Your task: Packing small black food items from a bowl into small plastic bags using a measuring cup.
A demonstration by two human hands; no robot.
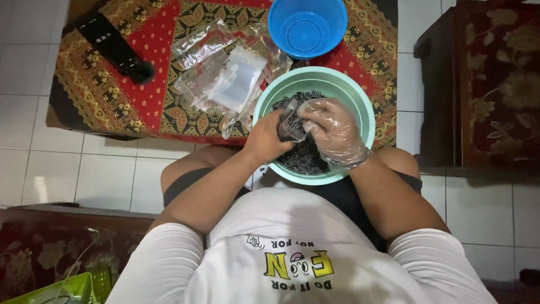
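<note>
Mat: the red and gold patterned mat (112, 90) lies on the tiled floor ahead of my knees; everything else I place from the mint bowl.
Mint bowl: the mint-green bowl (360, 107) sits between my thighs at the mat's near edge, part filled with small dark pieces (304, 157).
Blue basket: a blue strainer basket (307, 25) stands just beyond the bowl, apart from it.
Empty bags: a loose heap of clear plastic bags (225, 79) lies left of the bowl, touching its rim.
Remote: a black remote (115, 48) lies far left of the bowl.
Right hand: my right hand (334, 132), in a clear plastic glove, is curled over the bowl, fingers closed on the bag's right edge.
Left hand: my bare left hand (267, 141) grips the bag's left side.
Small bag: the small clear bag (291, 125) hangs between both hands, above the bowl's middle, equally near each; whether its mouth is open I cannot tell.
</note>
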